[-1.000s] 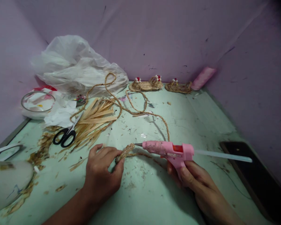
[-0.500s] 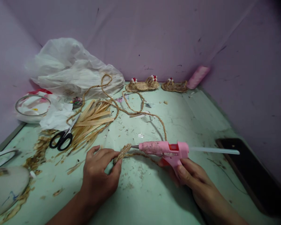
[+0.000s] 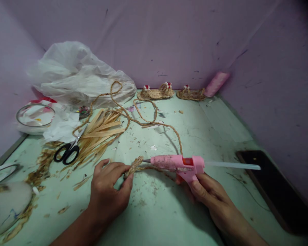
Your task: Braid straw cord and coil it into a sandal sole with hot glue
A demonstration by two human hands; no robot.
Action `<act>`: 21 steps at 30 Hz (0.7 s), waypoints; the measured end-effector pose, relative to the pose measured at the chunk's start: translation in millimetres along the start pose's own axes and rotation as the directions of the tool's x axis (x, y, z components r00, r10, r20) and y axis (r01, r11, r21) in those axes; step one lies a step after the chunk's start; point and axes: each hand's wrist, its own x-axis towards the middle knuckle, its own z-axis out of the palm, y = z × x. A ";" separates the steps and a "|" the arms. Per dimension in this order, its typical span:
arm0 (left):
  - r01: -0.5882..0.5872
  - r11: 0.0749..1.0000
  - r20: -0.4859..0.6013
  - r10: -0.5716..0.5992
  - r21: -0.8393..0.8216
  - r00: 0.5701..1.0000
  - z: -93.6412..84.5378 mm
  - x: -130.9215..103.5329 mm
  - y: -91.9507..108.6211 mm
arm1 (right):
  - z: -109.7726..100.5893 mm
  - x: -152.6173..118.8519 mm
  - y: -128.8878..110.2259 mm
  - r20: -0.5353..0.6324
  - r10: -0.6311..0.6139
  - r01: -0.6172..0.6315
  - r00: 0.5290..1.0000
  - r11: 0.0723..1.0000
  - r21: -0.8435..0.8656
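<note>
Between the thumb and forefinger of my left hand is a small braided straw piece, held above the table. My right hand is wrapped round the handle of a pink glue gun, whose metal nozzle points left and meets the upper right end of the braided piece. A clear glue stick sticks out of the gun's back. From the work a long braided cord runs behind the gun and loops across the table.
Black-handled scissors lie by dry straw strips at left. Behind are a plastic bag, a glass bowl, two beaded straw slippers and a pink roll. A dark phone lies at right.
My right hand and the glue gun have shifted slightly to the left. The left hand and the braided piece are nearly where they were.
</note>
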 end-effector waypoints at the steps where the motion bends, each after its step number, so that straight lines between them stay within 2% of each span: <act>1: -0.001 1.000 0.002 0.001 0.001 1.000 0.0 0.1 0.0 | 0.1 0.0 0.3 -0.003 0.001 -0.001 1.000 1.000 0.007; 7: -0.006 1.000 -0.003 0.006 -0.005 1.000 1.0 -0.7 -1.1 | 2.5 1.7 -0.7 -0.040 -0.018 0.019 0.999 1.000 0.005; 12: -0.059 0.998 0.025 0.060 -0.013 0.998 -0.9 -0.7 0.3 | 3.9 1.9 -6.1 -0.082 0.018 -0.016 0.996 1.000 0.025; 15: -0.079 0.997 0.035 0.079 -0.020 0.996 -2.6 -0.5 2.1 | -5.1 4.6 -12.9 -0.162 0.056 -0.045 0.985 0.997 0.069; 18: -0.085 0.996 0.053 0.086 -0.024 0.995 -3.4 -0.6 3.3 | -25.2 16.8 -19.5 -0.344 0.094 -0.051 0.934 0.990 0.131; 21: -0.088 0.996 0.069 0.089 -0.013 0.994 -5.0 -1.2 5.2 | -47.3 37.7 -20.4 -0.469 0.221 -0.121 0.855 0.965 0.234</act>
